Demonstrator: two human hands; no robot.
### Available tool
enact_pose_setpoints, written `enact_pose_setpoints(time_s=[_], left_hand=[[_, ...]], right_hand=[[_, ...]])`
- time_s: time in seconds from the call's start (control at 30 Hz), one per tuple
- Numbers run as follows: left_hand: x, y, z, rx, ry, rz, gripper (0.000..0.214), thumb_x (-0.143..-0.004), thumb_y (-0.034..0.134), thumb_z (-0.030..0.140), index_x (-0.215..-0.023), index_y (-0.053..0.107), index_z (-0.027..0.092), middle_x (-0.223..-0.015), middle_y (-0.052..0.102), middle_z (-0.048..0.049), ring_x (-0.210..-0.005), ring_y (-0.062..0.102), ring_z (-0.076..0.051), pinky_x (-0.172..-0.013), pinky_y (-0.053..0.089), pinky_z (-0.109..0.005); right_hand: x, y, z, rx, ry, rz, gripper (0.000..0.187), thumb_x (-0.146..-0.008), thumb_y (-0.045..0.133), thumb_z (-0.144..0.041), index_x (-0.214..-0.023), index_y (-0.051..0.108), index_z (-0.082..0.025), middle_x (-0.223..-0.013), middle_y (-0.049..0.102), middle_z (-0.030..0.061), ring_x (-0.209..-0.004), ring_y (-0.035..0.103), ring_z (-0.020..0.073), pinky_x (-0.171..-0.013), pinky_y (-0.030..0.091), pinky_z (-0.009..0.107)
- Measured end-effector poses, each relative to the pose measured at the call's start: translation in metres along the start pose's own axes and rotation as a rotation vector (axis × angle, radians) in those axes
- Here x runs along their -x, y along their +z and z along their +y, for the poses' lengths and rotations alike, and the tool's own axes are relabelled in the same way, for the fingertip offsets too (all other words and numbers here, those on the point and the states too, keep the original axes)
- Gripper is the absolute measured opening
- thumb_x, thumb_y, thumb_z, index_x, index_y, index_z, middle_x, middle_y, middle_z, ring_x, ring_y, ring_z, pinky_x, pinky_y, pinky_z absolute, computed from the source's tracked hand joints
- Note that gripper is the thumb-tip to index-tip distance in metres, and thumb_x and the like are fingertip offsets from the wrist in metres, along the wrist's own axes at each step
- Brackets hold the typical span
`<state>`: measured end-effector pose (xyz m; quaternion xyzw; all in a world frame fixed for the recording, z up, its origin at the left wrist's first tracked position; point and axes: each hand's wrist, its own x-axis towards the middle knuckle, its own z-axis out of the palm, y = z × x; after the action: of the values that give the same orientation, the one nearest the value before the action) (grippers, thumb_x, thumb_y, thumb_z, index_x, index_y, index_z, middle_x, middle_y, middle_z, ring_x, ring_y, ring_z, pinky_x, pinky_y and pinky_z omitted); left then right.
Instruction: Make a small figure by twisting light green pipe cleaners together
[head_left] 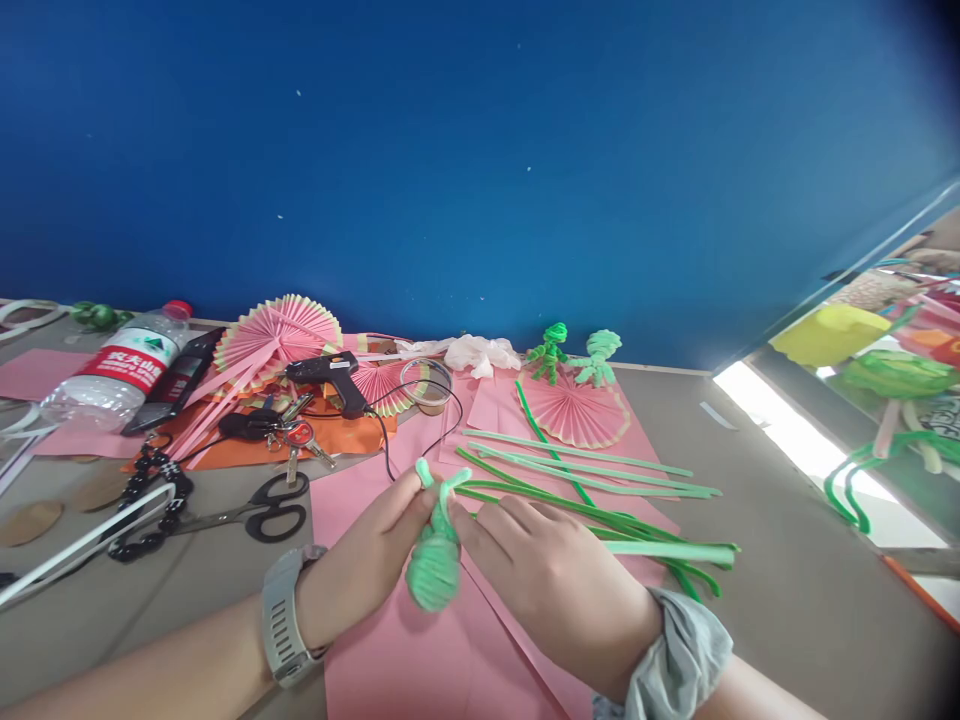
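Between my two hands is a light green pipe-cleaner figure (433,570), its coiled round end pointing down toward me and two short bent ends sticking up. My left hand (375,550) pinches it from the left near the upper part. From the other side, the fingers of my right hand (547,570) are closed on the same upper part; their tips are partly hidden. Pink paper sheets (390,670) lie beneath. Just beyond my right hand, loose pipe cleaners (585,465) in light and darker green are spread over the paper.
Two finished-looking green figures (600,355) stand at the back by a pleated pink paper fan (577,412). A black glue gun (337,380), keys (300,435), black scissors (270,508) and a water bottle (127,365) lie to the left. A blue panel (480,180) rises behind.
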<state>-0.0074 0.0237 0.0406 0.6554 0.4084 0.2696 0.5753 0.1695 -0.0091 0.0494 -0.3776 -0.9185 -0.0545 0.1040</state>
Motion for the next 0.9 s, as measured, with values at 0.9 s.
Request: enact_pose_setpoints(time_s=[0.9], left_hand=[[0.005,0.000,0.003,0.075,-0.065,-0.318,0.022,-0.089,0.036,0.037,-0.105,0.042,0.023,-0.088,0.062,-0.0029,-0.075,0.065,-0.017,-0.066,0.047,-0.025]], right_hand=[[-0.007,0.010,0.026,-1.008,0.595,-0.269,0.015,-0.083,0.048,-0.027,-0.073,0.054,-0.018,-0.063,0.048,-0.0038,-0.057,0.041,0.0101,-0.051,0.032,0.022]])
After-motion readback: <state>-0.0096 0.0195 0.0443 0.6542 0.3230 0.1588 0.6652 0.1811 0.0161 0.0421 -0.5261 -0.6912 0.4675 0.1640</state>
